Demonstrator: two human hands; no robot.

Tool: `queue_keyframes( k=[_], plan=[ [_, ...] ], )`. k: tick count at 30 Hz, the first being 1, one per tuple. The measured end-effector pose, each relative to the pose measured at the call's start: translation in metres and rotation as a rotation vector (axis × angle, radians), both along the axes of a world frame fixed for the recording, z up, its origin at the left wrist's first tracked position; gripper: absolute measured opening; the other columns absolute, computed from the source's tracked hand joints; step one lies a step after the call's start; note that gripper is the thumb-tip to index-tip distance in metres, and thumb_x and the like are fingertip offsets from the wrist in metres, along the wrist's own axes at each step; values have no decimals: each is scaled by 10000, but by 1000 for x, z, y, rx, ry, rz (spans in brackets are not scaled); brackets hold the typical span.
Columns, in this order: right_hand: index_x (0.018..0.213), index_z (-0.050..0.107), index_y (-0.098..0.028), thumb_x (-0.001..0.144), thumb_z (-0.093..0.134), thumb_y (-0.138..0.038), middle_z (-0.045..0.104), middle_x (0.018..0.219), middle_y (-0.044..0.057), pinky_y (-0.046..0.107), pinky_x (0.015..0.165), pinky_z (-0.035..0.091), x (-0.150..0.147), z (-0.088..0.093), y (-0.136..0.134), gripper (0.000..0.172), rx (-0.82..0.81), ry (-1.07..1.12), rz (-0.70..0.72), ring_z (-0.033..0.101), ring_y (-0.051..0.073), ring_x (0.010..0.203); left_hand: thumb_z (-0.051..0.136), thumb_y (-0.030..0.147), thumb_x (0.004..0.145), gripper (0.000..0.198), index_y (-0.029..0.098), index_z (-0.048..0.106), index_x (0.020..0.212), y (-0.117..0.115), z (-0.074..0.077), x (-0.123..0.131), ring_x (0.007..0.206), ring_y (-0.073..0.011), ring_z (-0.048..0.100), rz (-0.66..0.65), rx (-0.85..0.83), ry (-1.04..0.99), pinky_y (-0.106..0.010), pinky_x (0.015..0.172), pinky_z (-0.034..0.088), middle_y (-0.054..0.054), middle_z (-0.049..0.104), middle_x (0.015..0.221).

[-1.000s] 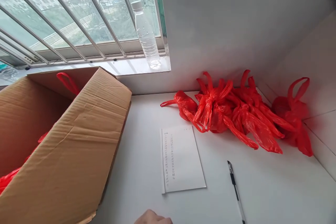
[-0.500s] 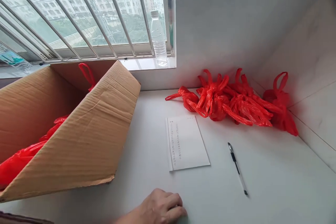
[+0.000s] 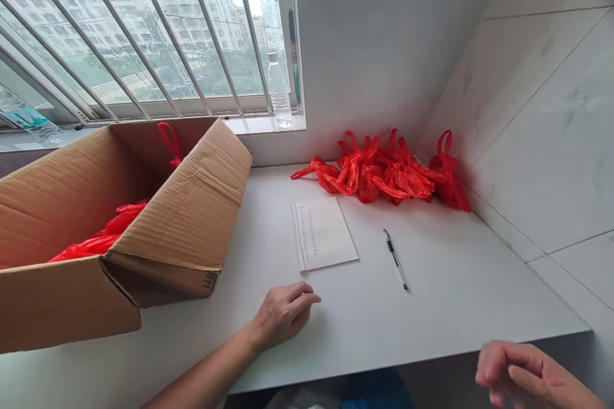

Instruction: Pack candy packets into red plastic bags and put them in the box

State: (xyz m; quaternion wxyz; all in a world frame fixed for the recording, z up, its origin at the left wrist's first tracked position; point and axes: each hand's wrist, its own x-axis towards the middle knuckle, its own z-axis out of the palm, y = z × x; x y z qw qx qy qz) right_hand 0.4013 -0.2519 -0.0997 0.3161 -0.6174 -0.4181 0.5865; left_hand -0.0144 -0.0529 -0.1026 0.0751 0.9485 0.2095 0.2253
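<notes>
My left hand (image 3: 288, 310) rests on the white tabletop with its fingers loosely curled, and nothing shows in it. Just beyond it lies a notebook (image 3: 329, 236) with columns of small handwriting down its left side. To the right of the notebook is a capped-looking black and clear pen (image 3: 395, 261), lying flat. My right hand (image 3: 522, 374) hangs past the table's front edge at the lower right, slightly blurred. Its fingers are bent and apart from the thumb, with nothing between them. Neither hand touches the notebook or the pen.
An open cardboard box (image 3: 187, 204) with red plastic bags (image 3: 110, 233) inside stands at the left. Several knotted red bags (image 3: 369, 172) lie against the back wall. A clear water bottle (image 3: 279, 92) stands on the windowsill; another bottle (image 3: 29, 118) leans at the far left.
The view has shifted, so more of the table's front edge and the right wall shows. My right hand has come into view. My left hand stays on the tabletop, its forearm now visible.
</notes>
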Motion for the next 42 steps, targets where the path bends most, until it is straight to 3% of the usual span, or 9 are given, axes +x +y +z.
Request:
queue_keyframes(
  k=[5, 8, 11, 18, 22, 27, 34, 38, 42],
  plan=[
    [981, 734, -283, 897, 559, -589, 711, 972, 79, 377, 777, 554, -52, 67, 128, 363, 328, -222, 4, 671, 249, 908, 492, 102, 905, 469, 251, 540, 1347, 14, 5, -5, 1186, -240, 591, 152, 67, 24, -388, 949, 530, -105, 585, 1369],
    [1044, 712, -298, 942, 544, -498, 707, 1090, 32, 335, 822, 542, -100, 88, 212, 279, 556, -403, 175, 668, 206, 956, 501, 140, 921, 486, 243, 497, 1396, 24, 6, -7, 1291, -262, 529, 125, 1, 85, -450, 1041, 485, -92, 599, 1370],
    [1082, 703, -288, 919, 616, -360, 612, 1323, 20, 312, 929, 506, -144, 88, 289, 198, 659, -715, 295, 635, 190, 1109, 494, 139, 930, 469, 243, 496, 1387, 29, 4, -9, 1255, -249, 556, 142, -68, 78, -465, 1051, 471, -79, 648, 1296],
    [1259, 579, -140, 839, 692, -243, 319, 1547, 228, 459, 934, 503, -195, 55, 397, 448, 454, -876, 78, 622, 344, 1161, 472, 113, 926, 350, 240, 605, 1224, 26, 5, -14, 1206, -241, 597, 153, -102, 31, -504, 1080, 413, -76, 685, 1232],
    [1285, 569, -142, 880, 637, -246, 469, 1448, 186, 406, 965, 500, -183, 69, 399, 423, 557, -842, -4, 630, 295, 1158, 471, 111, 932, 295, 252, 640, 1129, 27, 8, -16, 1140, -217, 632, 175, -119, -32, -487, 1073, 409, -44, 721, 1125],
    [1241, 637, -226, 964, 527, -360, 625, 1313, 81, 363, 1000, 500, -160, 94, 342, 327, 792, -725, -55, 611, 223, 1187, 501, 140, 937, 250, 245, 650, 1109, 28, 12, -20, 1046, -197, 659, 185, -118, -82, -436, 1037, 451, -37, 727, 1018],
    [1082, 732, -282, 934, 564, -379, 716, 1167, 23, 299, 683, 571, -161, 60, 250, 244, 819, -506, 243, 697, 186, 916, 522, 189, 965, 168, 207, 677, 1028, 25, 46, -24, 782, -125, 653, 297, -107, -339, -228, 705, 500, -26, 704, 884],
    [984, 696, -265, 962, 517, -354, 730, 1072, 21, 296, 660, 529, -170, 52, 238, 201, 842, -560, 127, 691, 169, 809, 480, 249, 992, 215, 199, 688, 994, 42, 74, -6, 662, -104, 576, 380, -72, -432, -234, 690, 491, -19, 667, 819],
    [944, 617, -248, 918, 598, -409, 721, 932, -2, 293, 590, 469, -183, 49, 243, 164, 821, -693, 11, 632, 143, 599, 527, 302, 974, 226, 235, 691, 1114, 69, 85, 21, 891, -174, 595, 559, 69, -305, -300, 796, 480, -61, 670, 1058]
  ],
)
